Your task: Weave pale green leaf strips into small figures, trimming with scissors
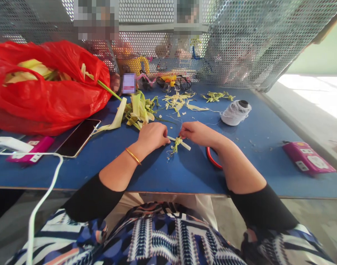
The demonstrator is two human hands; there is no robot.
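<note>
A small piece of knotted pale-green husk (178, 142) with a whitish strip through it is between my hands, just above the blue table. My left hand (154, 135) pinches the strip's left end between thumb and fingers. At the upper side of the piece, my right hand (196, 132) is closed in a pinch; the husk's top edge or a thread lies at its fingertips, too small to make out. Fine white thread runs from a spool (235, 113) toward my right hand. Beneath my right forearm, a red curved handle (213, 158) partly shows.
A red plastic bag (82, 97) of husks fills the left, near a phone (78, 138), a magenta box (32, 149) and a white cable (51, 184). Husk leaves (139, 110) and shreds (178, 101) lie ahead. Another magenta box (308, 157) sits right; a perforated metal screen (226, 48) stands behind.
</note>
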